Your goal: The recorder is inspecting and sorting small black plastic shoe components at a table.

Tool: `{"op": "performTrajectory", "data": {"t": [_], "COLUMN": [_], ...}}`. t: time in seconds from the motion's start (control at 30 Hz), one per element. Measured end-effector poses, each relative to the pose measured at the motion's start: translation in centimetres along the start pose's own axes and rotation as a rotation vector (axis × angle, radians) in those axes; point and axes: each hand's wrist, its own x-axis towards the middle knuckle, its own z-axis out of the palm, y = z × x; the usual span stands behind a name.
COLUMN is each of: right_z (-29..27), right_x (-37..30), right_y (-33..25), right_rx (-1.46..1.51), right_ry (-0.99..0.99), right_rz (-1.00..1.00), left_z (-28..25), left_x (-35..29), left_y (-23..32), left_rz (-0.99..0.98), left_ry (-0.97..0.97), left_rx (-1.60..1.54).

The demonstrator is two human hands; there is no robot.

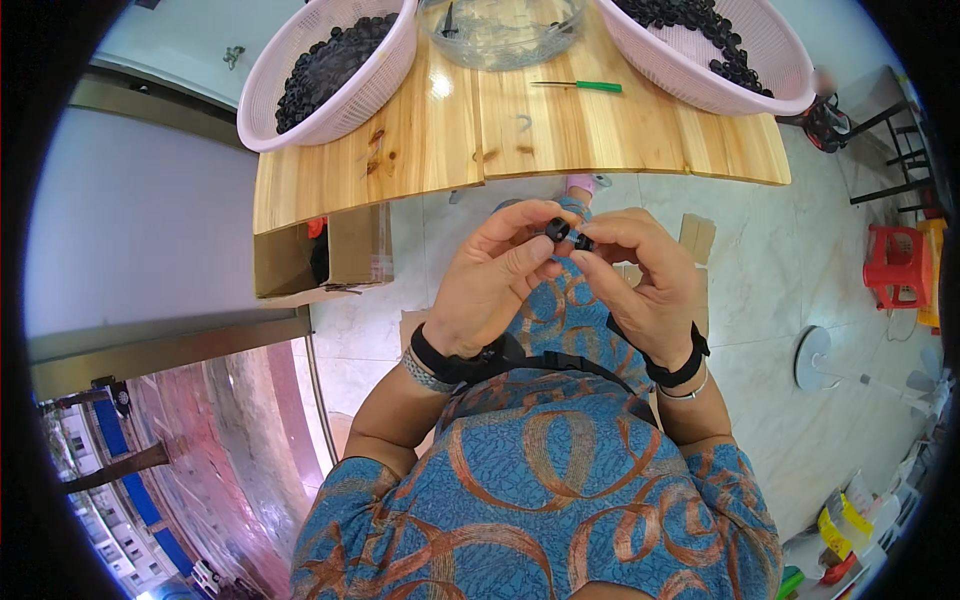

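Observation:
Over my lap, just short of the table's front edge, my two hands meet. My left hand [500,262] pinches a small round black plastic part [557,230] between thumb and fingers. A second small black piece [583,242] is pinched in my right hand [640,258], almost against the first. Something thin and pale shows between the two pieces; whether they are joined I cannot tell. On the wooden table [430,150] beyond lies a screwdriver [590,86] with a green handle.
Pink baskets of black parts stand at the table's left [262,120] and right [795,95]. Between them sits a clear bowl [500,58]. A cardboard box [360,250] is under the table's left side. Rightward are a red stool [893,268] and a white fan [815,358].

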Motion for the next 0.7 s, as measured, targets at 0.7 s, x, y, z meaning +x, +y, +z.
{"op": "performTrajectory", "data": {"t": [0.7], "right_z": [0.68], "right_x": [0.56], "right_y": [-0.65], "right_rx": [-0.235], "right_ry": [0.016], "right_rz": [0.05], "left_z": [-0.11], "left_x": [0.59], "left_y": [-0.39], "left_rz": [-0.074], "left_ry": [0.108], "left_rx": [-0.15]}}
